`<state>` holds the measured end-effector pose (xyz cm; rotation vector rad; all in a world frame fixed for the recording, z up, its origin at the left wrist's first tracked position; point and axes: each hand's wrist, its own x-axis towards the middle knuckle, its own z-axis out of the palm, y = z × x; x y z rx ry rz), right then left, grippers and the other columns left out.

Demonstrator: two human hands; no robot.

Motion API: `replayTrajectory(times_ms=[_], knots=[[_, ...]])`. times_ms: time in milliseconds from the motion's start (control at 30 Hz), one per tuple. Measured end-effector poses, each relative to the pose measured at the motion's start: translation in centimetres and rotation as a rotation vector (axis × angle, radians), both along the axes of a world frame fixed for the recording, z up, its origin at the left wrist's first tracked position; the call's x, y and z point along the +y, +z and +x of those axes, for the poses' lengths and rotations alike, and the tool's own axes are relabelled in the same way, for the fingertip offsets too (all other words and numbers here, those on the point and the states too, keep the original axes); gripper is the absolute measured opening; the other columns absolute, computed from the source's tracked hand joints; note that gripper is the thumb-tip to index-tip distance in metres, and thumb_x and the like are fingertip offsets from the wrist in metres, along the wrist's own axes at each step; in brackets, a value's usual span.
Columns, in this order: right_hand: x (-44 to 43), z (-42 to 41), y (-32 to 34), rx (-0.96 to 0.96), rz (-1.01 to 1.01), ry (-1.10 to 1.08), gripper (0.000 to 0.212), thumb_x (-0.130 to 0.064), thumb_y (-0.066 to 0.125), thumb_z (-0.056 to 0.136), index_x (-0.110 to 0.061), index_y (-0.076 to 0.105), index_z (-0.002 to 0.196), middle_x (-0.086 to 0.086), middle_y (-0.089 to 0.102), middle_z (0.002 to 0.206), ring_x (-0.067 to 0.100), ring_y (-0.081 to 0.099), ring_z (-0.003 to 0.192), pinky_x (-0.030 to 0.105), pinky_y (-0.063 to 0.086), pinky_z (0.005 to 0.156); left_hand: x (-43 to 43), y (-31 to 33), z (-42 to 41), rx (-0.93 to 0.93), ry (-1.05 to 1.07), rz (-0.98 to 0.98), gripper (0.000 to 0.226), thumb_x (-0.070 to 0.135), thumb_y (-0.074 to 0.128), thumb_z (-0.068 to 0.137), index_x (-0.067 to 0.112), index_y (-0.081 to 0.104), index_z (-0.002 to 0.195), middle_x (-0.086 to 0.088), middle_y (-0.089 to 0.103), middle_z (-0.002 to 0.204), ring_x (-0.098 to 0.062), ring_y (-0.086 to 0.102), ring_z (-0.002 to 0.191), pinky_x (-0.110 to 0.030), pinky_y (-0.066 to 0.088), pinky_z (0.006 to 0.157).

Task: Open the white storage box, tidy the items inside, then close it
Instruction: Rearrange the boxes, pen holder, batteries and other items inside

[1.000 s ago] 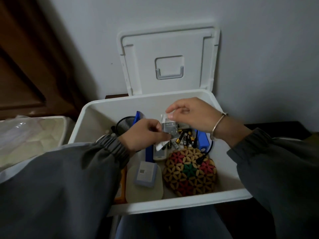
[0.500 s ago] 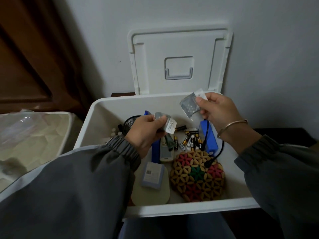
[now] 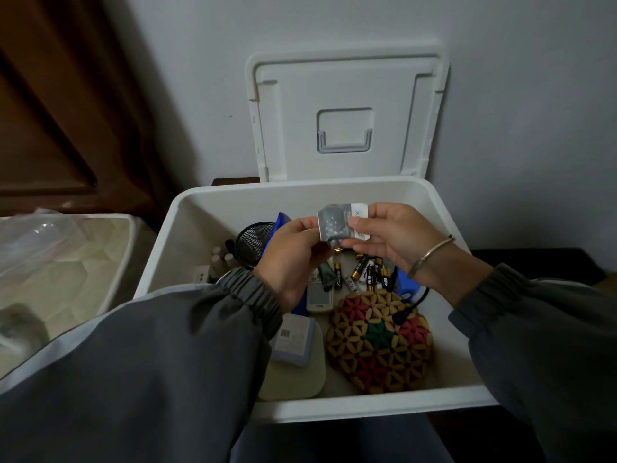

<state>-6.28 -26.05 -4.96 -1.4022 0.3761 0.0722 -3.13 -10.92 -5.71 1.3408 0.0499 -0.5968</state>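
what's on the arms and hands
The left sleeve and right sleeve are dark grey with elastic cuffs; the left has a paler grey panel. A thin silver metal bangle rings the right wrist. The left hand and right hand are bare.

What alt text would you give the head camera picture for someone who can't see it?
A person's left hand and right hand pinch a small silvery packet above an open white storage box, whose lid stands upright against the wall. Inside lie loose batteries, a round patterned woven mat and other small items.
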Motion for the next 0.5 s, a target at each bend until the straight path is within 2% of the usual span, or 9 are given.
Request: replayTrajectory(times_ms=[67, 167, 267, 400, 500], knots=[[0.13, 0.02, -0.24, 0.018, -0.004, 0.000, 0.013, -0.008, 0.061, 0.088, 0.001, 0.059, 0.097, 0.018, 0.069, 0.096, 0.015, 0.073, 0.068, 0.015, 0.056, 0.058, -0.06, 0.02, -0.04, 0.023, -0.061, -0.063, 0.030, 0.017, 0.046, 0.098, 0.003, 0.062, 0.120, -0.015, 0.067, 0.114, -0.019, 0.062, 0.096, -0.031, 0.051, 0.089], [0.29, 0.02, -0.47, 0.010, -0.032, 0.014, 0.018, -0.008, 0.062, 0.087, 0.003, 0.059, 0.101, 0.018, 0.070, 0.095, 0.017, 0.072, 0.069, 0.017, 0.057, 0.060, 0.05, 0.07, 0.14, 0.080, -0.102, -0.140, 0.036, 0.032, 0.043, 0.100, 0.008, 0.065, 0.114, -0.009, 0.070, 0.104, -0.015, 0.066, 0.091, -0.028, 0.056, 0.082], [0.36, 0.01, -0.49, -0.003, -0.092, 0.046, 0.017, -0.009, 0.063, 0.086, 0.000, 0.061, 0.100, 0.011, 0.072, 0.087, 0.016, 0.072, 0.069, 0.018, 0.056, 0.059, 0.16, -0.19, 0.28, 0.074, -0.091, -0.140, 0.029, 0.017, 0.048, 0.098, 0.001, 0.060, 0.118, -0.011, 0.069, 0.106, -0.013, 0.069, 0.084, -0.022, 0.058, 0.072], [0.22, -0.03, -0.77, -0.009, -0.382, 0.029, 0.015, -0.020, 0.068, 0.083, -0.008, 0.063, 0.091, 0.002, 0.069, 0.078, 0.005, 0.065, 0.061, 0.014, 0.050, 0.051, 0.24, -0.49, 0.24, 0.058, -0.046, -0.154, 0.027, 0.007, 0.051, 0.095, -0.002, 0.058, 0.120, -0.013, 0.067, 0.108, -0.012, 0.068, 0.081, -0.020, 0.058, 0.071], [0.01, 0.02, -0.99, -0.007, -0.406, -0.020, 0.015, -0.024, 0.071, 0.079, -0.016, 0.061, 0.087, 0.002, 0.067, 0.087, 0.010, 0.064, 0.076, 0.021, 0.055, 0.065, 0.17, -0.47, 0.38, 0.062, -0.015, -0.191, 0.031, 0.005, 0.051, 0.094, -0.004, 0.054, 0.124, -0.016, 0.064, 0.113, -0.015, 0.066, 0.086, -0.022, 0.057, 0.075]])
